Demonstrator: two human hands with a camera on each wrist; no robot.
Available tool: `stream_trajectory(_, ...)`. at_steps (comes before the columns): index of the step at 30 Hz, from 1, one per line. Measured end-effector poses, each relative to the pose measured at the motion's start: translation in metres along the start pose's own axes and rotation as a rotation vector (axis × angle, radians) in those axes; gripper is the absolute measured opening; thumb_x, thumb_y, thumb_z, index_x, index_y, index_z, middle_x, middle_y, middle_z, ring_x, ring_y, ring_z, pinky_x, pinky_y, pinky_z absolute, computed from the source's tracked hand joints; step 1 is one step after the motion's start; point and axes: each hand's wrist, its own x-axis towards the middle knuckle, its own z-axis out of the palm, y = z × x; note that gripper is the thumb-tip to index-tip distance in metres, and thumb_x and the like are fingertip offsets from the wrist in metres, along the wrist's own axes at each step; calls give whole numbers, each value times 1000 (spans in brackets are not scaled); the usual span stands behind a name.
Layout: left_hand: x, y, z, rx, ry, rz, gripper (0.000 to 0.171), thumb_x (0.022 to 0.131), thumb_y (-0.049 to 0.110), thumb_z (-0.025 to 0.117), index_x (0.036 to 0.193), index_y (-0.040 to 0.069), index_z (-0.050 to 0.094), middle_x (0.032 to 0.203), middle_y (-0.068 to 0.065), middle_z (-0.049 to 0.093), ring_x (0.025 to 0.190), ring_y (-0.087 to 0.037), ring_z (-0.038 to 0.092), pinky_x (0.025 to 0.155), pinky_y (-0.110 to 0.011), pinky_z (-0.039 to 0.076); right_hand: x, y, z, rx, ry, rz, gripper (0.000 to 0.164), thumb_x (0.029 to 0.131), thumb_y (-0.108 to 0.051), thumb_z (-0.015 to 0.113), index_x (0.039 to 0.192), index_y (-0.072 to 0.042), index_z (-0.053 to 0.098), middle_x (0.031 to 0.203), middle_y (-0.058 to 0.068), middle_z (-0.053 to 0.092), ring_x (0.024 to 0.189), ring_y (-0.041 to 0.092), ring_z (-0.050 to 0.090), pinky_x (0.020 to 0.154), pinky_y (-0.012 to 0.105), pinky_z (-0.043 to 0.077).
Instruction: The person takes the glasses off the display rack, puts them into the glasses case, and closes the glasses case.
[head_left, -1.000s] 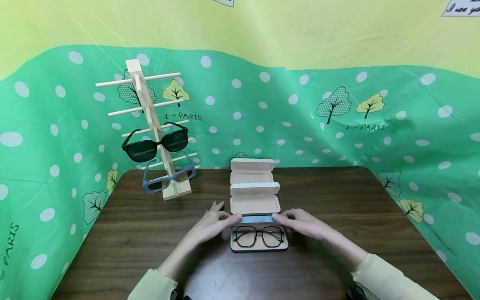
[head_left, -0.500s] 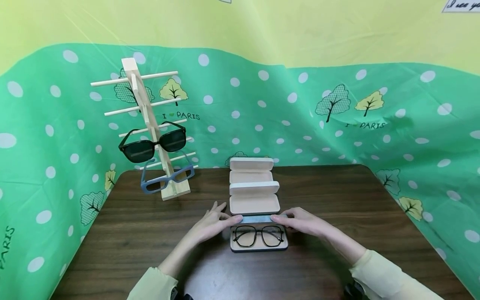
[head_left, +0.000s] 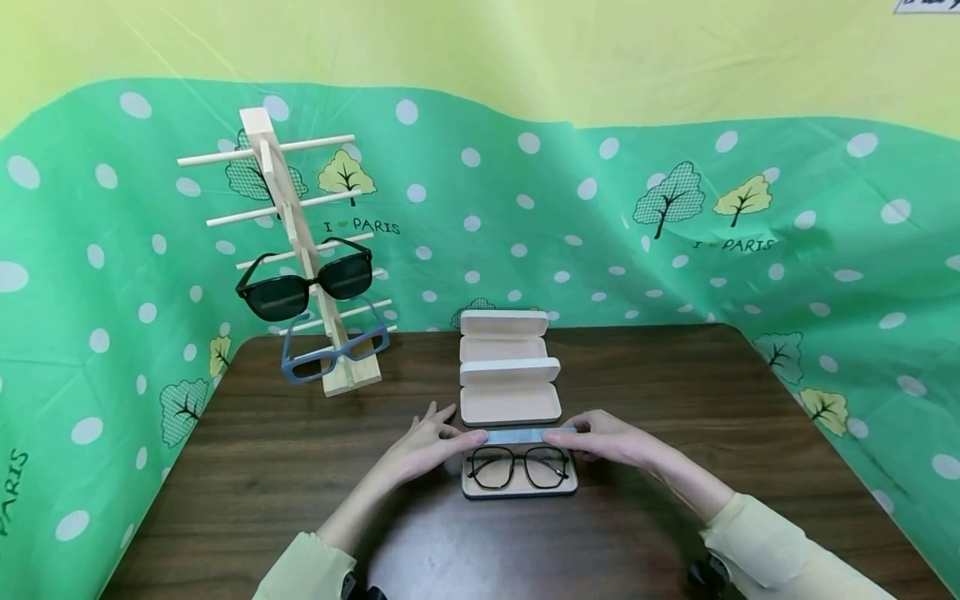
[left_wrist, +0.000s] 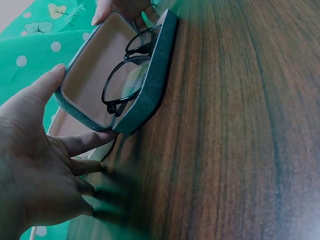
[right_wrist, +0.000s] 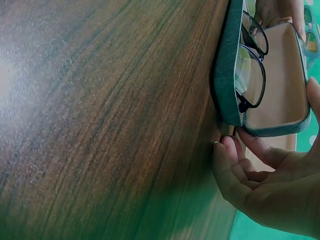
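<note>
A dark green glasses case [left_wrist: 157,82] lies open in front of me on the table, its lid [head_left: 517,436] raised so that a light blue edge shows in the head view. Inside rest black-framed eyeglasses [head_left: 492,468], unfolded side facing up. My left hand [head_left: 427,446] pinches the lid's left end: thumb at the rim, index finger behind by the hinge, other fingers spread. At the opposite end my right hand [head_left: 607,439] holds the lid likewise, its thumb [right_wrist: 314,95] at the rim and index finger under the hinge corner, remaining fingers curled.
Directly behind stand two more open cases, a nearer one [head_left: 510,404] and a farther one [head_left: 502,347], with pale linings. On the left, a wooden display stand [head_left: 303,237] carries black sunglasses [head_left: 277,298] and blue-framed glasses [head_left: 300,369]. A patterned cloth [head_left: 600,208] backs the table [head_left: 675,375].
The head view has shifted slightly. The lid's blue edge sits a little closer to the eyeglasses, and both hands keep their hold at its ends.
</note>
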Motion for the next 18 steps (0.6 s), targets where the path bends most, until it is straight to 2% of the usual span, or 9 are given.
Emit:
stream_trajectory(8, 2, -3, 2, -28, -4, 21, 63, 85, 74, 65, 106, 16, 81, 168, -6, 34, 159, -49, 1, 121, -77, 5, -2, 1, 2, 6, 12, 14, 53, 89, -59, 70, 102, -8, 73, 81, 0, 55, 80, 17, 54, 71, 30, 43)
stream_trajectory(14, 2, -4, 3, -34, 2, 50, 60, 87, 71, 66, 110, 17, 81, 168, -7, 35, 160, -46, 0, 123, -74, 2, -2, 4, 2, 47, 5, -19, 52, 90, -55, 72, 104, -5, 75, 81, -4, 57, 79, 15, 54, 71, 28, 45)
stream_trajectory(18, 1, -5, 5, -38, 5, 68, 55, 88, 66, 68, 108, 17, 81, 167, -9, 37, 161, -44, 3, 124, -72, 3, -3, 5, 3, 53, 11, -26, 50, 89, -53, 74, 107, -6, 76, 89, -3, 65, 84, 14, 58, 74, 29, 50)
